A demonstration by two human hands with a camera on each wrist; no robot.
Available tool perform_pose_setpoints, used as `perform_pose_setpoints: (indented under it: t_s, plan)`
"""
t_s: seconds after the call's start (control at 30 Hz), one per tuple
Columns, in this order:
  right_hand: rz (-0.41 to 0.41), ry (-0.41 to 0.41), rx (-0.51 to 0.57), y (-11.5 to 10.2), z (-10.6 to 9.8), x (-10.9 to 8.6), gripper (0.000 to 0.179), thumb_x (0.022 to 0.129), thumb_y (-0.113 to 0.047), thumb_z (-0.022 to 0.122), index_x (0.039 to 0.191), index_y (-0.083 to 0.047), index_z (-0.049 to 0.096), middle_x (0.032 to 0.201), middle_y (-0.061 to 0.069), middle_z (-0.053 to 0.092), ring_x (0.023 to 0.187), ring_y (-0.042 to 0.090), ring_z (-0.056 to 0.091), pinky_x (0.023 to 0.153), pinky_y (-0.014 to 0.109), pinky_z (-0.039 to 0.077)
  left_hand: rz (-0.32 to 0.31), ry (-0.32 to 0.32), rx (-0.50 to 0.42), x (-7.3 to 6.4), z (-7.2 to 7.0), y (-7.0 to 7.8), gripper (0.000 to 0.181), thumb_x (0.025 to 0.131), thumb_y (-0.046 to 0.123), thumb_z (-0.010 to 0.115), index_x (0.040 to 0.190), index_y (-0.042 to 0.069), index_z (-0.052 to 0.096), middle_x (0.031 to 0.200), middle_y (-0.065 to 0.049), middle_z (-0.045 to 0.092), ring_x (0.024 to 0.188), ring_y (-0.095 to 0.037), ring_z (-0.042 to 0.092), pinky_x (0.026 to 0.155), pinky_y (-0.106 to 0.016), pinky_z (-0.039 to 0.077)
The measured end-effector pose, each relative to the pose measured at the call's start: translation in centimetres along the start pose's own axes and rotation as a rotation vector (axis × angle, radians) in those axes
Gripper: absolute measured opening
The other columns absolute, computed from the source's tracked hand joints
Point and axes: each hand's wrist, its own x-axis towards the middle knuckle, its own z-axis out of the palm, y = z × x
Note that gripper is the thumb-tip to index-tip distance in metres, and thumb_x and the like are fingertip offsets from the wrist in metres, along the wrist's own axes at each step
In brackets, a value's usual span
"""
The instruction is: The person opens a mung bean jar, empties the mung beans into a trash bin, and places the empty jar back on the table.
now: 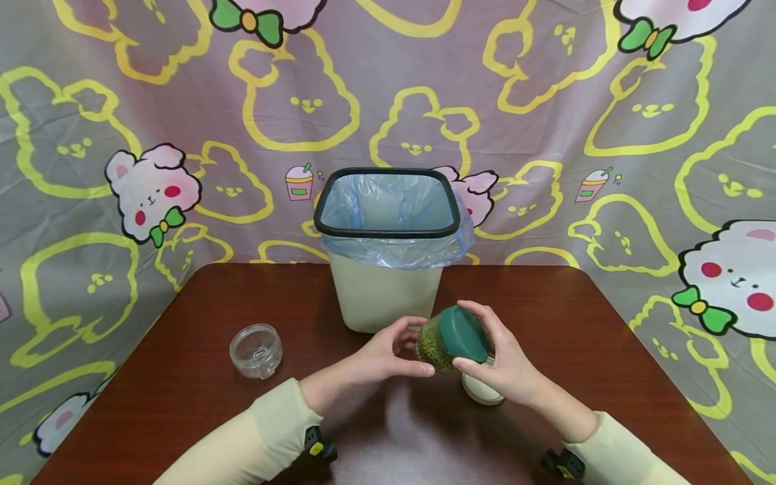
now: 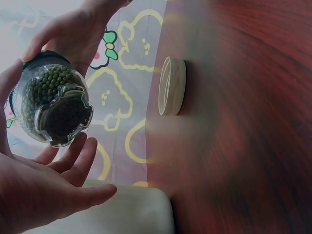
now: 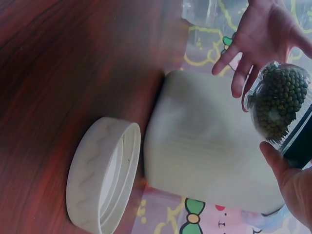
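Observation:
A clear jar (image 1: 432,347) of small green beans, capped by a dark green lid (image 1: 465,335), is tilted above the table in front of the bin. My right hand (image 1: 509,367) grips it by the lid, thumb and fingers on opposite sides. Beside the jar's base is my left hand (image 1: 388,353), its fingers spread loosely; the right wrist view shows its palm (image 3: 268,36) facing the jar. Through the bottom, in the left wrist view, the beans (image 2: 53,80) show heaped toward one side. Below the right hand lies a cream round lid (image 1: 481,391), partly hidden in the head view.
A cream waste bin (image 1: 388,286) with a black rim and a blue bag (image 1: 400,252) stands at the table's back middle. To the left on the brown table (image 1: 182,404) sits a clear round container (image 1: 256,353). A patterned cloth (image 1: 533,135) hangs behind.

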Motion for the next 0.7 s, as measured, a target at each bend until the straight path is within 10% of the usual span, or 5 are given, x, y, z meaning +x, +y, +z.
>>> perform_pose_setpoints:
  t_s: [0.7]
  plan:
    - [-0.047, -0.082, -0.038, -1.0, 2.7, 1.5, 0.078, 0.079, -0.016, 0.079, 0.144, -0.011, 0.035, 0.132, 0.002, 0.045, 0.11, 0.02, 0.05, 0.084, 0.034, 0.049, 0.051, 0.081, 0.511, -1.7, -0.7, 0.8, 0.079, 0.069, 0.047, 0.086, 0.133, 0.014, 0.052, 0.113, 0.008, 0.06, 0.099, -0.008, 0.058, 0.084, -0.031, 0.049]
